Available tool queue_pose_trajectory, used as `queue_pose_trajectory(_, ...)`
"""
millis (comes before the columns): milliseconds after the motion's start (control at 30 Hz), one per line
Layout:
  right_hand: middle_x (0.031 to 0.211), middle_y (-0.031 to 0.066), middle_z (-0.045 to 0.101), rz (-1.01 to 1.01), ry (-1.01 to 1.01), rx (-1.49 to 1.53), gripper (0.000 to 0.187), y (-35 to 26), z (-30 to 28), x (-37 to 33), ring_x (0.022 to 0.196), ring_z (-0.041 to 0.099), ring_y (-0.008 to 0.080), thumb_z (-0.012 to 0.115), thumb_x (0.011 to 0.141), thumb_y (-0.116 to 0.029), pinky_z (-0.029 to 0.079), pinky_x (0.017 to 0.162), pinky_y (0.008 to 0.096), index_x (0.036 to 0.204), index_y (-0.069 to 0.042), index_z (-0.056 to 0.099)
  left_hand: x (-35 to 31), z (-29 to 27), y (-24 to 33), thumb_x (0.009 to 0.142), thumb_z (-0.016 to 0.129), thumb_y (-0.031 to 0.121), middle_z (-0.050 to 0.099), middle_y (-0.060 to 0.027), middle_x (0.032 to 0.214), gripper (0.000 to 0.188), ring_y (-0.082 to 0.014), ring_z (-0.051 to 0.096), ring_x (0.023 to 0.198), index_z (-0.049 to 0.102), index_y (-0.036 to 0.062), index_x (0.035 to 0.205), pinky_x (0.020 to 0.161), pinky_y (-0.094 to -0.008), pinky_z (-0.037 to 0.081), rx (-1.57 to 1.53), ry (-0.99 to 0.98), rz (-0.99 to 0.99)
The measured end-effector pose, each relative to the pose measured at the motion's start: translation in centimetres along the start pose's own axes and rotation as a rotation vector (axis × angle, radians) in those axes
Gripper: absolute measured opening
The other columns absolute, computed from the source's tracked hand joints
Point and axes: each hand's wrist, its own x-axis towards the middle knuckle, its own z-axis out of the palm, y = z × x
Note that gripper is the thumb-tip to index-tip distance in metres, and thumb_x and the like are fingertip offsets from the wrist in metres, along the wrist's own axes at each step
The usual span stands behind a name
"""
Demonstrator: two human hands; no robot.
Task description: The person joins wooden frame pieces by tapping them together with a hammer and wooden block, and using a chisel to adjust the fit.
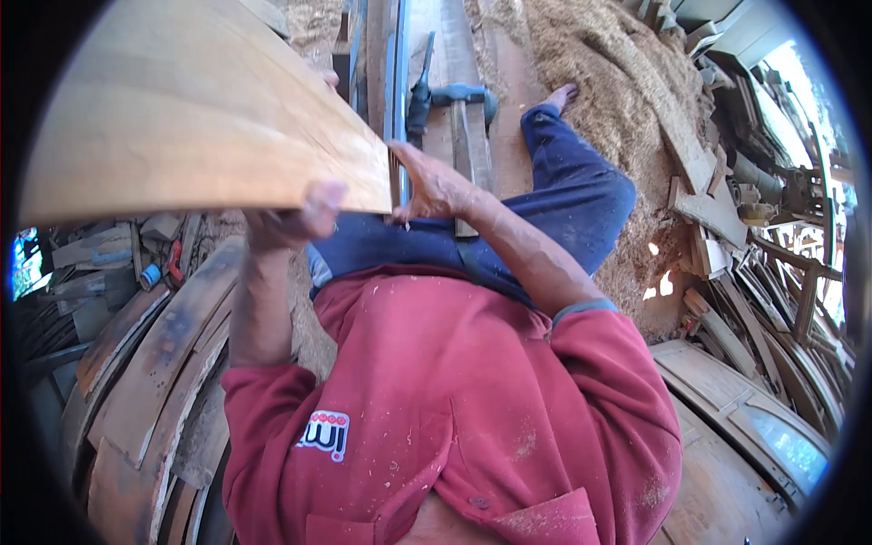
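A broad, pale wooden panel [209, 118] fills the upper left, raised in front of me and tilted. My left hand [304, 216] grips its near edge, the thumb over the top and the other fingers underneath, partly hidden. At the panel's right end, my right hand [433, 183] curves around the edge, fingers and thumb pressed against it. Just beyond the right hand lies a hammer [460, 136] with a blue head and a wooden handle. Beside it is a dark, narrow-handled tool [420, 100], its kind unclear.
Long blue metal bars [394, 68] run away from me beside a plank [450, 45]. Wood shavings [590, 68] heap at the right. Curved wooden pieces [173, 354] are stacked at lower left, scrap boards [763, 309] at right, and a panelled wooden piece [740, 409] at lower right.
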Motion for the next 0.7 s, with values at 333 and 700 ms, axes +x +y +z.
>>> queue_pose_trajectory(333,0.149,0.0241,0.035,0.492,0.269,-0.243,0.099,3.3,-0.9,-0.9,0.131,0.046,0.044,0.076,0.077,-0.048,0.043,0.107,0.0477,0.149,-0.001,0.027,-1.3,-0.4,-0.2,0.076,0.057,0.015,0.048,-0.021,0.143,0.069,-0.0393,0.05,0.13,0.031,0.0142,0.14,0.113,-0.0479,0.036,0.094,-0.045,0.053)
queue_pose_trajectory(700,0.092,0.0226,0.066,0.942,0.465,0.222,0.041,10.6,-7.9,0.8,0.072,0.069,0.0269,0.062,0.082,-0.017,0.058,0.064,0.038,0.118,0.002,0.053,-0.2,-0.1,-0.4,0.073,0.067,0.012,0.054,-0.0233,0.133,0.078,-0.0329,0.054,0.125,0.03,-0.0002,0.141,0.105,-0.0453,0.045,0.139,-0.078,0.186)
